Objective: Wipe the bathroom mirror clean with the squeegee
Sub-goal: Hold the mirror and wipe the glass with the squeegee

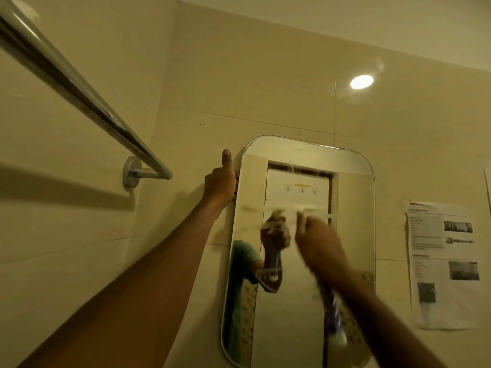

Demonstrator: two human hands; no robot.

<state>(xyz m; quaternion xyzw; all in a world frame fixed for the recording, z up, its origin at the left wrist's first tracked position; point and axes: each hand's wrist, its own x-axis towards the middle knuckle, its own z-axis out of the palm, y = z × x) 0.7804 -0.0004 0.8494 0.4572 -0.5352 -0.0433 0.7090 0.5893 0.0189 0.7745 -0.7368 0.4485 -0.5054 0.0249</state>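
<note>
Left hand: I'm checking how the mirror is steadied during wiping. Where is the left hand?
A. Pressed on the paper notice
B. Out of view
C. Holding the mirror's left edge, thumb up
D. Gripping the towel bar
C: the left hand clasps the left edge of the mirror, thumb pointing up along the wall.

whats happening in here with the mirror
A person is cleaning the wall mirror. The left hand grips its left edge, thumb up. The right hand, blurred with motion, holds a squeegee against the glass about halfway up. A towel rail and a taped paper flank the mirror.
</note>
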